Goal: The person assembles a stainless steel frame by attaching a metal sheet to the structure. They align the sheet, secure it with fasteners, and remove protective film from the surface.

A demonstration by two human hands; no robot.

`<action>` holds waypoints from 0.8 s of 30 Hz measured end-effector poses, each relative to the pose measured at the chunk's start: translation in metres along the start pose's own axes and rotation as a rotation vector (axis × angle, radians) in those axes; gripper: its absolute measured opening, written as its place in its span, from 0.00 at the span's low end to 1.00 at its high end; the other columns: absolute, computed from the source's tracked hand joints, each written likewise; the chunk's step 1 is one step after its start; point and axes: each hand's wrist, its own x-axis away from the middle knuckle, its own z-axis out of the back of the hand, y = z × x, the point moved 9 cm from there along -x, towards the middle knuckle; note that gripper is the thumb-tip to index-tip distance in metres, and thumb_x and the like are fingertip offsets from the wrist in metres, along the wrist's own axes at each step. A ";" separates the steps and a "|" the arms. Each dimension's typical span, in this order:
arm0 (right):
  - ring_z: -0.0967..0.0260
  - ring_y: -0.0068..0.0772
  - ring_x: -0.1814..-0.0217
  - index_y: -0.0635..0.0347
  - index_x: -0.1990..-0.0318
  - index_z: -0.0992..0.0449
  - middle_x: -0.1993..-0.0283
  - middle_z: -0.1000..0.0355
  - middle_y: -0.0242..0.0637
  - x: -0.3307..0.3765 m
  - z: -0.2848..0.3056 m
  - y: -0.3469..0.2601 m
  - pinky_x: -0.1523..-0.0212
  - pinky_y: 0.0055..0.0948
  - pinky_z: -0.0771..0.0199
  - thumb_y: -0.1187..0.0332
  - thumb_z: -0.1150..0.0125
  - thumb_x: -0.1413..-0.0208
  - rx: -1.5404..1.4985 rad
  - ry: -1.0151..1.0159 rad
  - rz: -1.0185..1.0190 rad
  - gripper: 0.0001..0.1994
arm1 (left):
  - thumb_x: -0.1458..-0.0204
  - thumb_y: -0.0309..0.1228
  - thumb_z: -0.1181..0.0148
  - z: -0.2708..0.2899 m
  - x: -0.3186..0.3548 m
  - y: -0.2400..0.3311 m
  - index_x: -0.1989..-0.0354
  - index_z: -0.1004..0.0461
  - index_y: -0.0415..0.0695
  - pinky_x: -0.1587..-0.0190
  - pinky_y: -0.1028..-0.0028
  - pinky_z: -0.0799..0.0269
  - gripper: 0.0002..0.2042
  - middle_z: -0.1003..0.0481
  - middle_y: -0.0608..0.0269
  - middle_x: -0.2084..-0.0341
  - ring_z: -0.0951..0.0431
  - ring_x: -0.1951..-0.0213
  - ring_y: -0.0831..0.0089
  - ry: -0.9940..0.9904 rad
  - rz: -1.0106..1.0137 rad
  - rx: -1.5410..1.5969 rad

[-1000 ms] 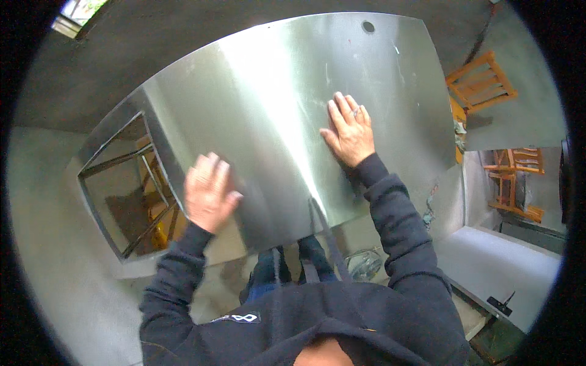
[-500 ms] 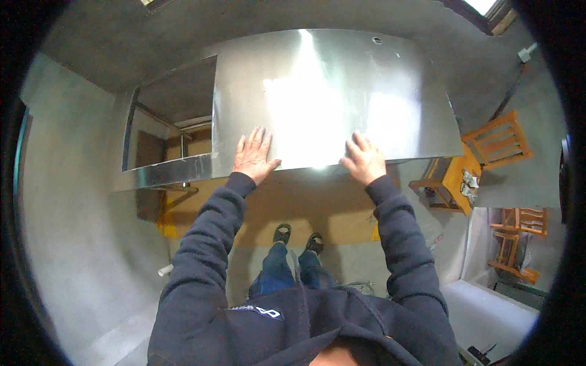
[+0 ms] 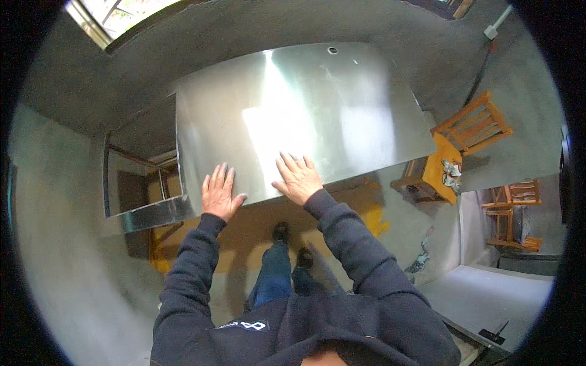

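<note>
The brushed metal panel [image 3: 366, 91] extends across the workspace in front of the person, with its near edge toward the body. A small round hole [image 3: 332, 50] is located close to the far edge. At the left end, a dark metal frame [image 3: 152, 212] borders a rectangular opening.

The left hand [image 3: 221, 194] rests palm down at the near edge, right of the opening. Its fingers are extended and slightly spread, with the thumb set apart; it grips nothing. The right hand [image 3: 298, 177] also lies flat on the panel near that edge, fingers extended and thumb toward the left hand; it has hold of nothing.

Compared with half a second ago, the right hand has shifted left along the near edge, narrowing the gap between the hands. The left hand remains near the opening. The view has also shifted, bringing more of the window [image 3: 131, 15] into the upper left.

Beyond the panel's right end stand a low wooden table [image 3: 441, 163], with crumpled material [image 3: 452, 175] on top, and a slatted wooden chair [image 3: 476, 125].
</note>
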 end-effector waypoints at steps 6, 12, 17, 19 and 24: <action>0.65 0.36 0.29 0.53 0.36 0.52 0.31 0.60 0.39 -0.081 0.022 0.133 0.34 0.46 0.63 0.45 0.64 0.43 0.129 -0.137 -0.230 0.32 | 0.53 0.58 0.55 0.010 0.001 0.002 0.41 0.44 0.41 0.38 0.54 0.59 0.37 0.48 0.50 0.39 0.50 0.37 0.56 -0.006 -0.010 0.009; 0.59 0.42 0.31 0.62 0.40 0.46 0.34 0.54 0.44 -0.145 0.054 0.274 0.35 0.47 0.63 0.45 0.54 0.49 -0.017 -0.074 -0.555 0.35 | 0.53 0.57 0.56 0.009 -0.004 0.008 0.43 0.42 0.40 0.39 0.52 0.58 0.35 0.46 0.46 0.41 0.49 0.38 0.53 -0.080 -0.006 0.077; 0.55 0.41 0.32 0.63 0.40 0.46 0.36 0.49 0.45 -0.157 0.028 0.072 0.35 0.41 0.56 0.42 0.49 0.54 -0.119 0.078 0.145 0.40 | 0.55 0.53 0.51 0.003 -0.005 0.002 0.46 0.40 0.39 0.40 0.50 0.59 0.34 0.45 0.45 0.42 0.48 0.39 0.51 -0.124 0.019 0.092; 0.53 0.42 0.33 0.63 0.41 0.45 0.37 0.48 0.44 -0.171 0.017 0.117 0.36 0.42 0.55 0.41 0.49 0.54 -0.134 -0.034 0.033 0.39 | 0.55 0.54 0.50 0.002 -0.005 0.001 0.47 0.38 0.39 0.41 0.49 0.58 0.33 0.44 0.45 0.42 0.47 0.39 0.51 -0.141 0.020 0.089; 0.50 0.45 0.36 0.65 0.43 0.43 0.39 0.45 0.49 -0.170 0.060 0.241 0.39 0.46 0.55 0.48 0.46 0.53 0.007 0.027 -0.400 0.36 | 0.56 0.53 0.49 -0.001 -0.007 -0.001 0.47 0.39 0.40 0.41 0.48 0.57 0.33 0.42 0.46 0.43 0.46 0.40 0.51 -0.131 0.010 0.098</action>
